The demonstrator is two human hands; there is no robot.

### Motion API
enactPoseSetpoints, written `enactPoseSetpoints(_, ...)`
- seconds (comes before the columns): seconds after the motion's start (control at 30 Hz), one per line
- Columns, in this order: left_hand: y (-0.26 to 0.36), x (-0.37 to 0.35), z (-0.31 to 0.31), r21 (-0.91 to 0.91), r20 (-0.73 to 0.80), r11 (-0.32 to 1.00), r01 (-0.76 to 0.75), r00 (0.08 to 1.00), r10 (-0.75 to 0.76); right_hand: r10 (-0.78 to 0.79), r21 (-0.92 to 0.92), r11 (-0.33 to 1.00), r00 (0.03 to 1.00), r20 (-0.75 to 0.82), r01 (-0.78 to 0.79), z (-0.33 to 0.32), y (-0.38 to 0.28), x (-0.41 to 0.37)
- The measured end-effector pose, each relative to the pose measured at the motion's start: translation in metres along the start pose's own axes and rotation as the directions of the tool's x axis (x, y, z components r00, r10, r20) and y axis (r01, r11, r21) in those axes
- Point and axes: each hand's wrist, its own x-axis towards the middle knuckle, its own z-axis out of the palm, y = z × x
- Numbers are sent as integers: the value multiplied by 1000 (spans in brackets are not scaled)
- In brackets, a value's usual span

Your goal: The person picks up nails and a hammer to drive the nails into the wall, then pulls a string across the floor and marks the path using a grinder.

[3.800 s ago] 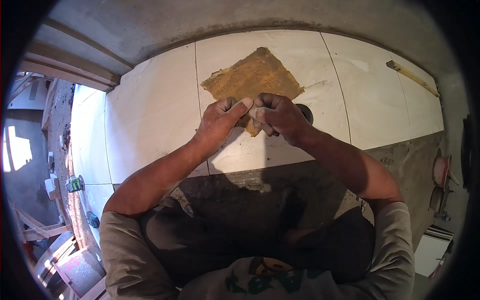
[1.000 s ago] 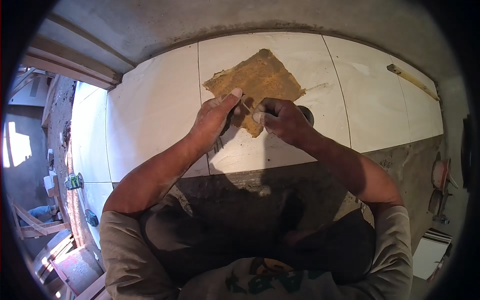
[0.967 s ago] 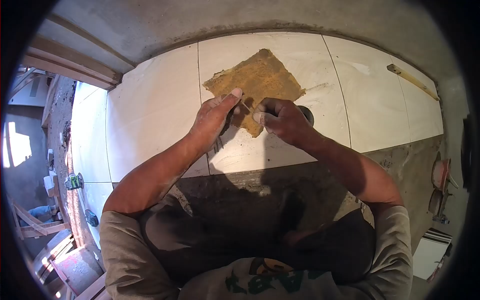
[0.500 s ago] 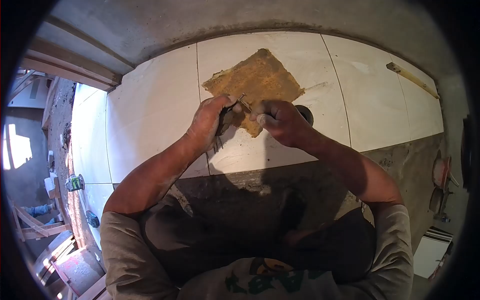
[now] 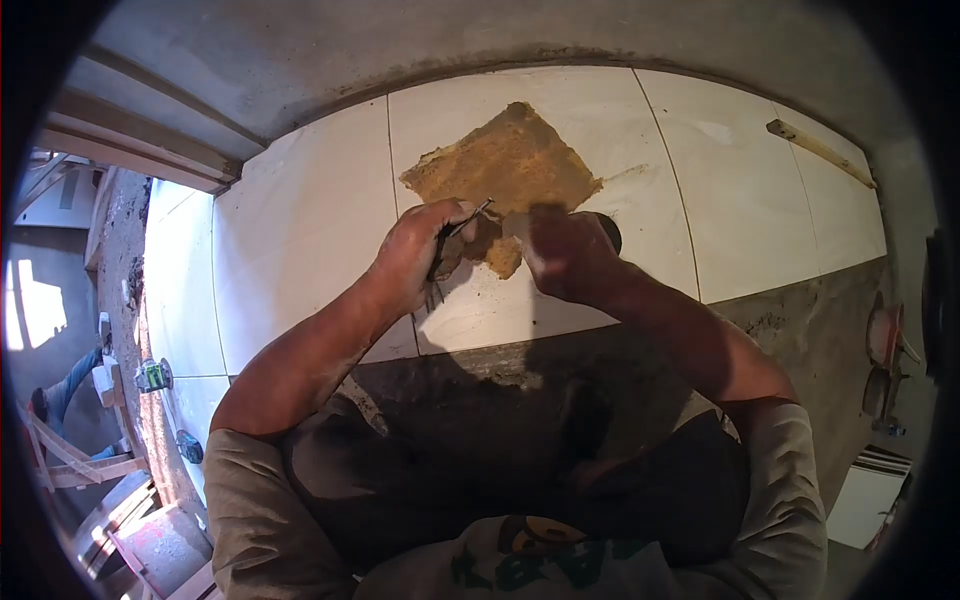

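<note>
My left hand (image 5: 415,245) is closed around a slim dark tool with a thin metal tip (image 5: 482,209); its exact kind is not clear. The tip points up and to the right. Facing it, my right hand (image 5: 570,250) is curled shut, and its fingers hide whatever is in them. Both hands are above a sponge-like, rough orange-brown slab (image 5: 515,155) with ragged edges, which lies on pale floor tiles (image 5: 300,220). A dark round object (image 5: 608,230) sits partly hidden behind my right hand.
A wooden strip (image 5: 820,152) lies on the tiles at the right. Bare rough floor (image 5: 480,375) borders their near edge. Two green power tools (image 5: 153,376) are at the left, near a bucket (image 5: 165,545). Another person's leg (image 5: 70,388) shows beyond. White tiles (image 5: 865,505) stand at lower right.
My right hand has turned, and the small thin piece seen at its fingertips is now out of sight. The tool tip in my left hand has tilted lower.
</note>
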Motion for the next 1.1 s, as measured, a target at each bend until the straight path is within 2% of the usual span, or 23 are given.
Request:
enactPoseSetpoints(0.1, -3, 0, 2, 26, 20, 1000, 2, 1000, -2, -16, -54, 998, 1000, 26, 17, 0, 0, -1)
enactPoseSetpoints(0.17, 0, -6, 11, 7, -44, 999, 39, 998, -39, -39, -95, 995, 999, 38, 43, 3, 1, -4)
enactPoseSetpoints(0.23, -1, -6, 10, 21, -38, 998, 63, 997, -62, -75, -298, 951, 996, 53, 88, 5, 1, -8)
enactPoseSetpoints(0.27, -2, -6, 9, 34, -36, 996, 87, 996, -86, -74, -299, 950, 996, 53, 86, 7, 3, -9)
enactPoseSetpoints(0.33, -1, -9, 9, 72, -12, 994, 80, 997, -80, -173, -332, 930, 985, -8, 161, 8, 9, -7)
enactPoseSetpoints(0.37, 1, -11, 10, 114, 7, 990, 78, 997, -79, -171, -332, 930, 985, -8, 159, 7, 10, -7)
enactPoseSetpoints(0.43, 3, -11, 13, 158, 27, 985, 71, 997, -77, -243, -471, 857, 970, -17, 207, 5, 11, -6)
enactPoseSetpoints(0.47, 2, -10, 14, 211, 39, 975, 74, 996, -84, -243, -471, 858, 970, -17, 206, 4, 12, -5)
enactPoseSetpoints(0.53, 0, -10, 13, 263, 50, 962, 77, 994, -94, -120, -324, 931, 980, 162, 168, 4, 13, -4)
enactPoseSetpoints(0.67, -4, -5, 7, 290, 72, 955, 68, 993, -93, -129, -366, 911, 974, 188, 191, 3, 14, -1)
enactPoseSetpoints(0.77, -1, -7, 7, 296, 71, 955, 21, 996, -44, -151, -265, 948, 982, 114, 177, 3, 16, -2)
enactPoseSetpoints(0.83, 9, -14, 10, 330, 84, 943, -50, 996, 24, 124, -22, 992, 962, 243, -122, -11, 8, 5)
enactPoseSetpoints(0.87, 8, -14, 8, 327, 72, 944, -49, 997, 27, 112, -14, 994, 963, 245, -112, -10, 6, 5)
enactPoseSetpoints(0.93, 4, -12, 3, 566, 87, 805, -179, 984, 158, 359, 102, 914, 899, 250, -393, -10, 5, 5)
enactPoseSetpoints(1.0, 7, -13, 0, 635, 91, 753, -176, 984, 153, 383, 163, 892, 897, 220, -421, -9, 3, 4)
enactPoseSetpoints(1.07, 9, -17, 1, 780, 61, 596, -193, 970, 235, 419, 222, 862, 887, 192, -455, -11, 2, 2)
enactPoseSetpoints(1.1, -5, -10, -12, 800, 83, 544, -251, 946, 314, 441, 214, 844, 863, 248, -493, -15, -1, 4)
